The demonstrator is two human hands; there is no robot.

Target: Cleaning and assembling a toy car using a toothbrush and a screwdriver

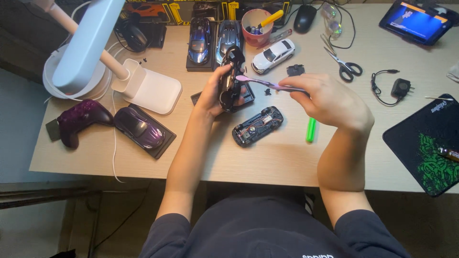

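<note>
My left hand grips a glossy black model car body shell, held upright above the wooden desk. My right hand holds a thin purple pry tool whose tip touches the shell. Below both hands a black model car chassis lies on the desk with its inner parts showing. A green marker-like stick lies just right of the chassis, under my right hand.
A white desk lamp stands at left, with a purple game controller and a purple model car near it. Behind are blue model cars, a white model car, a pink cup, scissors, a mouse, a tablet and a mouse pad.
</note>
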